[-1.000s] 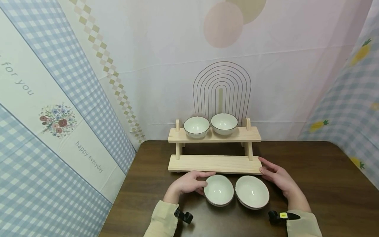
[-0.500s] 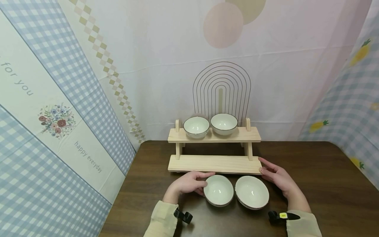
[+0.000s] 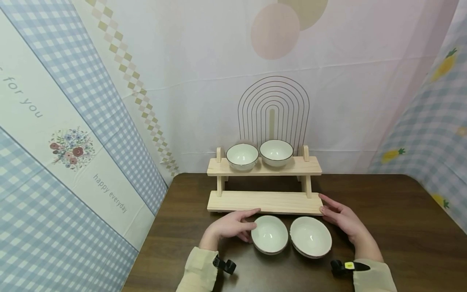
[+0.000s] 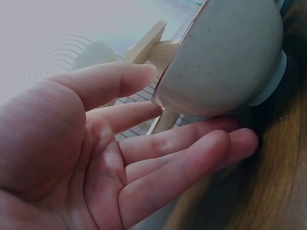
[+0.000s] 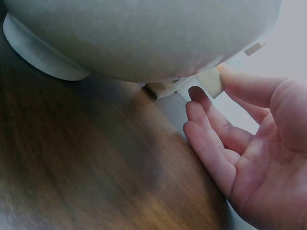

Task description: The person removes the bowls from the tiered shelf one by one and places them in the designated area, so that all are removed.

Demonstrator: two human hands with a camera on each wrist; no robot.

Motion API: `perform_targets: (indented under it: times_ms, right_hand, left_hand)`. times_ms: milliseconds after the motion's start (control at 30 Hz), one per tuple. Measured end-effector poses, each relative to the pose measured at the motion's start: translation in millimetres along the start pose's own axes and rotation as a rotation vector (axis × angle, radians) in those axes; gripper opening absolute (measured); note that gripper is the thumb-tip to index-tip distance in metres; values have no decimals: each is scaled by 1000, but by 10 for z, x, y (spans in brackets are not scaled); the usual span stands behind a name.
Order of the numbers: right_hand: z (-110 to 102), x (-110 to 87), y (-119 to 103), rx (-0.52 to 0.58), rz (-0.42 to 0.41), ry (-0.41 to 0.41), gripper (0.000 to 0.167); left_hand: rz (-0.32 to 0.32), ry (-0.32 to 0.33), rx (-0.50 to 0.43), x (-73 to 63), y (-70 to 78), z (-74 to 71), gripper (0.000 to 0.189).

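Note:
Two white bowls sit side by side on the dark table in front of a two-tier wooden rack [image 3: 264, 201]. My left hand [image 3: 233, 225] lies open at the left side of the left bowl [image 3: 270, 234]. In the left wrist view its straight fingers [image 4: 192, 153] reach under the bowl's [image 4: 225, 62] outer wall, close to it or just touching. My right hand [image 3: 343, 219] lies open to the right of the right bowl [image 3: 310, 237], thumb at the lower shelf's corner. In the right wrist view the fingers [image 5: 216, 139] stand apart from that bowl [image 5: 144, 33].
Two more white bowls [image 3: 242, 155] [image 3: 276, 152] stand on the rack's top shelf, in front of a wire arch stand [image 3: 273, 107]. Patterned cloth walls close in the left, back and right. Bare table [image 3: 394, 227] stretches to the right of my hands.
My left hand has slid slightly to the left, its thumb drawing back from above the left bowl's rim. The right hand and all bowls have stayed put.

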State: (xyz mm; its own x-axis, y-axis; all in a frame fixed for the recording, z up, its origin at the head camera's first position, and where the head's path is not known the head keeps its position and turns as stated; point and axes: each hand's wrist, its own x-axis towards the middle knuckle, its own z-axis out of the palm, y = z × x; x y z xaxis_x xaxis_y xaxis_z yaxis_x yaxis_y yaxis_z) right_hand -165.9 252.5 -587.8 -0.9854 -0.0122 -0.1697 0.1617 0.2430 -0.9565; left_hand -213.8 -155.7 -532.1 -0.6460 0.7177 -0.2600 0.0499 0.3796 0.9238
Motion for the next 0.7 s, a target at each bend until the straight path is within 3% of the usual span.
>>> perform_targets:
  times_ms: [433, 700]
  right_hand:
    - [40, -67, 5, -6, 4, 6, 76]
    - [93, -147, 10, -9, 14, 21, 76]
  left_hand:
    - [-13, 27, 11, -100, 28, -69, 55]
    - [31, 25, 17, -147, 7, -124, 53]
